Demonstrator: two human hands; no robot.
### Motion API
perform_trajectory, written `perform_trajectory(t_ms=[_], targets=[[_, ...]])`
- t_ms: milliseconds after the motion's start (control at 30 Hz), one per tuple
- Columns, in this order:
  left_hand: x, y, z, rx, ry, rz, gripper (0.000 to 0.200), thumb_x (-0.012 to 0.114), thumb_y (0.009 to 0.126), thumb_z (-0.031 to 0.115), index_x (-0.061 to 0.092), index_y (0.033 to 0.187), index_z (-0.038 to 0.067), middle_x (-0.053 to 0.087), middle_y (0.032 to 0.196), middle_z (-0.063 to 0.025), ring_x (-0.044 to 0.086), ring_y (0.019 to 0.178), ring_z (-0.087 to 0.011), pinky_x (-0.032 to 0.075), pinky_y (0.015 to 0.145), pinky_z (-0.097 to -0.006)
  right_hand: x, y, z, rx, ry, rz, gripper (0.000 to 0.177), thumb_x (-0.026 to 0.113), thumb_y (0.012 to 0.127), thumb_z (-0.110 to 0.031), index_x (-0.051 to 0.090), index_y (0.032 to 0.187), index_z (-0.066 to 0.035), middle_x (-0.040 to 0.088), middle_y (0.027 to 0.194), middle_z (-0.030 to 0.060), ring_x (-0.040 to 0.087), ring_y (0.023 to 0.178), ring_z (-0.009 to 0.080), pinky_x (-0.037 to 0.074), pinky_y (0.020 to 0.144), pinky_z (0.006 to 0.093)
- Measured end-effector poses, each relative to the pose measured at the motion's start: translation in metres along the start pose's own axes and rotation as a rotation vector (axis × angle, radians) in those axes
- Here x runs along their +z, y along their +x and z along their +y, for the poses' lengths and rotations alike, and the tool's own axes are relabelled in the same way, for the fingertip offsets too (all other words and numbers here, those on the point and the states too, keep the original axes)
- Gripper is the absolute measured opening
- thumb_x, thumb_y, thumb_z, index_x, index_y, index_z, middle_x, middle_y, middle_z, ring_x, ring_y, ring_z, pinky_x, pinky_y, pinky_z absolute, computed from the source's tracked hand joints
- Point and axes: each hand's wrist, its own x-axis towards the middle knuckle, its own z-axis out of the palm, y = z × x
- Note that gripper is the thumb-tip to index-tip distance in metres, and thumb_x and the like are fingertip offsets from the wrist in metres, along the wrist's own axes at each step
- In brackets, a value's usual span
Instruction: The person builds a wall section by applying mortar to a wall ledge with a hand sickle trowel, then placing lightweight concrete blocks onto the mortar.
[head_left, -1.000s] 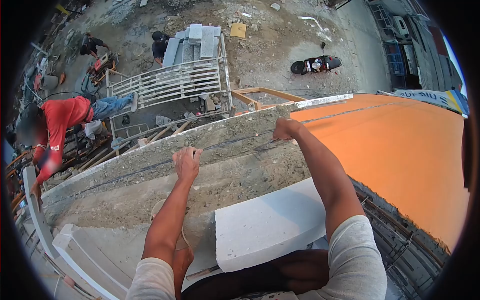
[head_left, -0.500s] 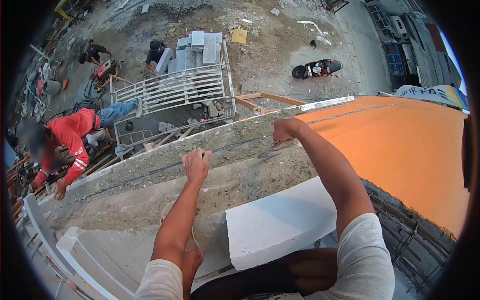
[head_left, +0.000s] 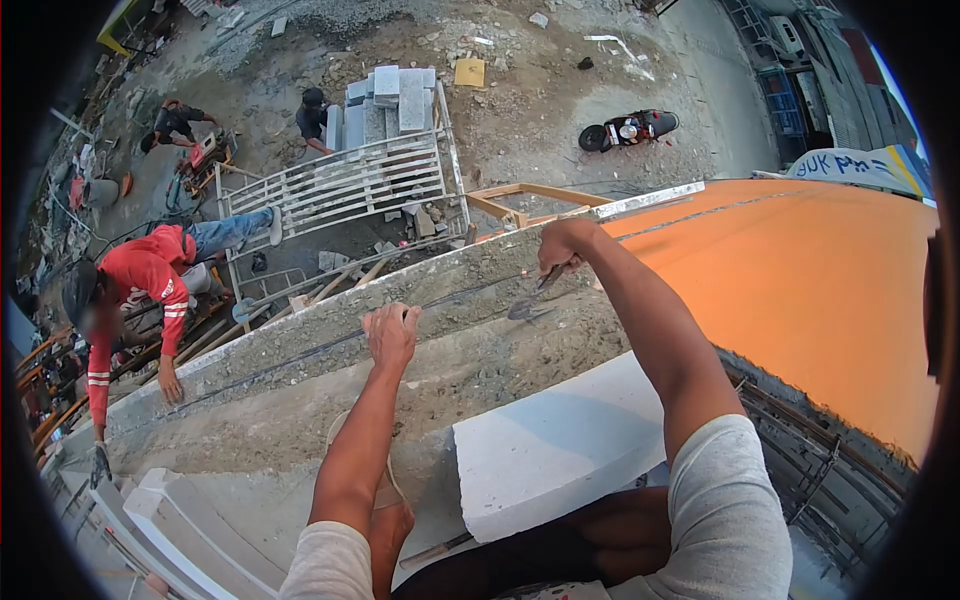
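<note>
My right hand is closed round the handle of a small pointed trowel. The trowel's blade points down to the left, over the rough grey mortar on top of the wall. Farther left, my left hand has its fingers curled at the dark line running lengthwise along the wall; what lies under the fingers is hidden. A large white block rests on the near side, between my forearms and close to my legs.
A person in a red top leans over the wall's left end. White curved pieces lie lower left. Below the far edge stand a slatted metal frame, stacked blocks, two other people and a motorcycle. An orange surface spreads right.
The trowel has swung so its blade shows more and sits slightly left. The person in red has brought one hand along the wall and lowered the other. My left hand stays nearly still.
</note>
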Motion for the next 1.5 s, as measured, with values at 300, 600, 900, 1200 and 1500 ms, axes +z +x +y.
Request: perform_trajectory(t_ms=[300,600,900,1200,1500], targets=[[0.002,-0.007,-0.001,0.065,0.092,0.038,0.032,0.058,0.094,0.039,0.067,0.089,0.009,0.067,0.095,-0.0112,0.059,0.097,-0.0298,0.034,0.096,-0.0442,0.001,-0.007,-0.003,-0.066,0.105,0.107,0.025,0.066,0.087,-0.027,0.069,0.077,-0.004,0.061,0.066,0.0078,0.056,0.056,0.0195,0.045,0.052,0.0364],[0.004,-0.011,-0.003,0.07,0.122,0.011,0.034,0.056,0.095,0.04,0.067,0.091,0.008,0.068,0.095,-0.012,0.059,0.099,-0.0303,0.033,0.098,-0.0447,0.022,0.014,0.011,-0.005,0.099,0.206,0.029,0.066,0.086,-0.029,0.064,0.072,-0.004,0.058,0.064,0.0083,0.056,0.056,0.0209,0.044,0.052,0.0391],[-0.001,-0.003,0.006,0.07,0.111,-0.026,0.033,0.056,0.095,0.039,0.067,0.088,0.009,0.068,0.094,-0.0115,0.059,0.096,-0.03,0.034,0.097,-0.0434,0.027,0.009,0.022,-0.03,0.055,0.338,0.022,0.068,0.082,-0.025,0.071,0.078,-0.003,0.066,0.071,0.0116,0.061,0.059,0.0241,0.048,0.058,0.042],[0.008,-0.005,-0.003,0.041,0.105,-0.003,0.031,0.059,0.094,0.038,0.069,0.09,0.009,0.068,0.093,-0.0115,0.061,0.096,-0.0305,0.034,0.098,-0.0434,0.027,0.009,0.011,0.006,-0.036,0.2,0.027,0.063,0.082,-0.025,0.074,0.094,-0.005,0.073,0.09,0.0094,0.07,0.08,0.0262,0.054,0.07,0.0409],[0.011,-0.001,-0.006,0.017,0.089,-0.032,0.032,0.06,0.094,0.038,0.069,0.089,0.007,0.069,0.094,-0.0127,0.061,0.096,-0.0324,0.034,0.098,-0.0438,0.027,-0.052,-0.027,-0.07,-0.18,0.249,0.02,0.064,0.076,-0.022,0.074,0.081,-0.005,0.072,0.08,0.0089,0.069,0.071,0.0252,0.053,0.064,0.0409]])
